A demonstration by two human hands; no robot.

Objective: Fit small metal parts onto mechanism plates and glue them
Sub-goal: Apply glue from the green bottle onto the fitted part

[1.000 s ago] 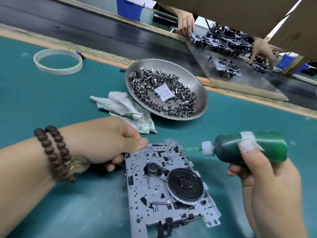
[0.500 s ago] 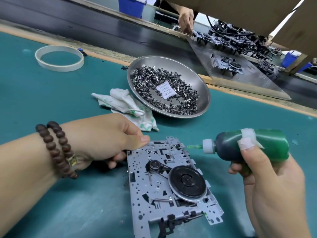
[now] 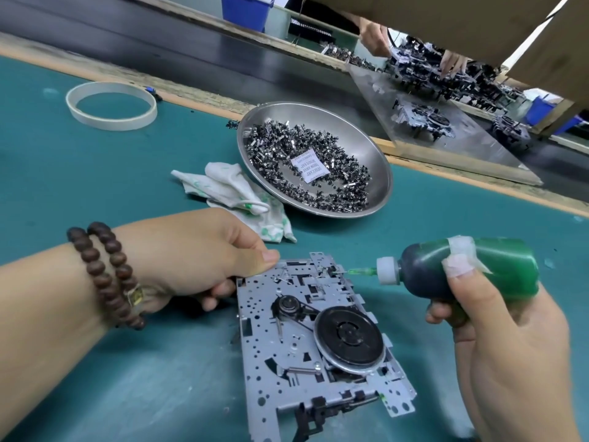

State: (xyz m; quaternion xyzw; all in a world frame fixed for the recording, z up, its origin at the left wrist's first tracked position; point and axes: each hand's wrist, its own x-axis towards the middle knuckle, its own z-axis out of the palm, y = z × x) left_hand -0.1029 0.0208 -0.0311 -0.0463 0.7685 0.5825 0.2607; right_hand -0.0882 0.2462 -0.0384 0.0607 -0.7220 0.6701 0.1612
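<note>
Plate (image 3: pixel 287 352) of stamped grey metal, flat on the green desk (image 3: pixel 95 186) near its front edge, carrying a black wheel (image 3: pixel 349 341) and a small belt pulley (image 3: pixel 288 306). Judged stiff and light but sharp-edged and crowded with small fittings, so best held by a bare edge or corner, clear of the wheel. Left hand (image 3: pixel 204 256) at the plate's far left corner, thumb pressed on top and fingers curled under the edge, pinning it. Right hand (image 3: pixel 497 330) to the plate's right, wrapped around a green glue bottle (image 3: pixel 471 269) laid sideways, forefinger on its taped side, thin nozzle (image 3: pixel 361 271) reaching the plate's far right corner, where a small part seems seated; contact too fine to confirm. Bottle judged soft, needing a gentle squeeze. Further back, crumpled cloth (image 3: pixel 229 193), then a steel dish (image 3: pixel 366 145) of small metal parts (image 3: pixel 338 186). White ring (image 3: pixel 111 106) toward the far left edge. Beyond the desk, a belt (image 3: pixel 159 49) and other workers' hands (image 3: pixel 376 36).
</note>
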